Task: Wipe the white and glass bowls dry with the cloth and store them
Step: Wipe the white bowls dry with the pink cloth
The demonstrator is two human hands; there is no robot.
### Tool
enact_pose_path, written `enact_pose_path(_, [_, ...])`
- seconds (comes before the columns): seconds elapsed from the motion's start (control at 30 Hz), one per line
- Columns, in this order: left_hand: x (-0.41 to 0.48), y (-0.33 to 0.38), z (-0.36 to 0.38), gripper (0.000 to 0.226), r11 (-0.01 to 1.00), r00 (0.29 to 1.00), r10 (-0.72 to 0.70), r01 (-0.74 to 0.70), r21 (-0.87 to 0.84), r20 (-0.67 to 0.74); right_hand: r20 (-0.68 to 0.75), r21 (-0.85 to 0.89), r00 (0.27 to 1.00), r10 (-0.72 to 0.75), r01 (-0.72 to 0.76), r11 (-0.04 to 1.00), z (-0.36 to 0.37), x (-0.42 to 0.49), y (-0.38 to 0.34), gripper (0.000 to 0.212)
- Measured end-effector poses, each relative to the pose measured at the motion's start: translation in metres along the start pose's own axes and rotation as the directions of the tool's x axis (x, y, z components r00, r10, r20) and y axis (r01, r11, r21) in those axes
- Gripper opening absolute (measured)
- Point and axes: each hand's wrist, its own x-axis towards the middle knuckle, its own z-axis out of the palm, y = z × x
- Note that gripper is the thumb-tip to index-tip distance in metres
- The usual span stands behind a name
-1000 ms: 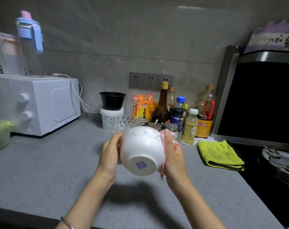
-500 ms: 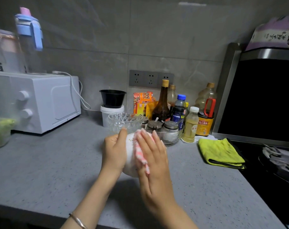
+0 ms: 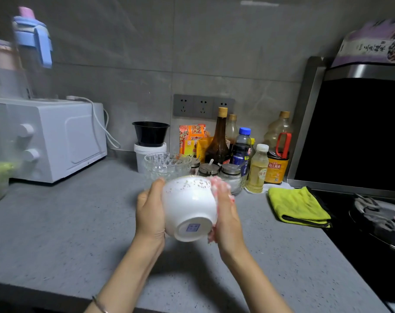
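I hold a white bowl (image 3: 188, 204) in the air above the grey counter (image 3: 56, 233), tipped so its foot with a blue mark faces me. My left hand (image 3: 150, 208) grips its left side. My right hand (image 3: 225, 213) presses a pink and white cloth (image 3: 215, 188) against its right side; most of the cloth is hidden behind the hand and bowl. A cut-glass bowl (image 3: 167, 164) stands upright on the counter just behind the white bowl.
A white oven (image 3: 47, 138) stands at the left. Behind are a black bowl on a white tub (image 3: 150, 141), several bottles (image 3: 241, 150) and jars. A yellow-green cloth (image 3: 298, 207) lies at the right beside a black stove (image 3: 372, 227).
My right hand with the cloth slid from the near face of the bowl round to its right side. The bowl's foot, hidden half a second ago, faces me again.
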Motion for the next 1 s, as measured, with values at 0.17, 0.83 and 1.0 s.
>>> enact_pose_path(0.17, [-0.004, -0.006, 0.006, 0.033, 0.991, 1.0, 0.005, -0.002, -0.132, 0.023, -0.149, 0.151, 0.974, 0.17, -0.148, 0.978, 0.001, -0.004, 0.006, 0.042])
enact_pose_path(0.83, [0.001, -0.012, 0.007, 0.054, 0.881, 0.943, 0.298, -0.331, 0.338, 0.146, 0.326, -0.656, 0.715, -0.618, 0.642, 0.396, -0.003, -0.02, 0.012, 0.05])
enact_pose_path(1.0, [-0.002, -0.016, 0.008, 0.051, 0.922, 0.952, 0.225, -0.277, 0.271, 0.207, 0.388, -0.701, 0.642, -0.661, 0.671, 0.241, -0.004, -0.007, -0.003, 0.046])
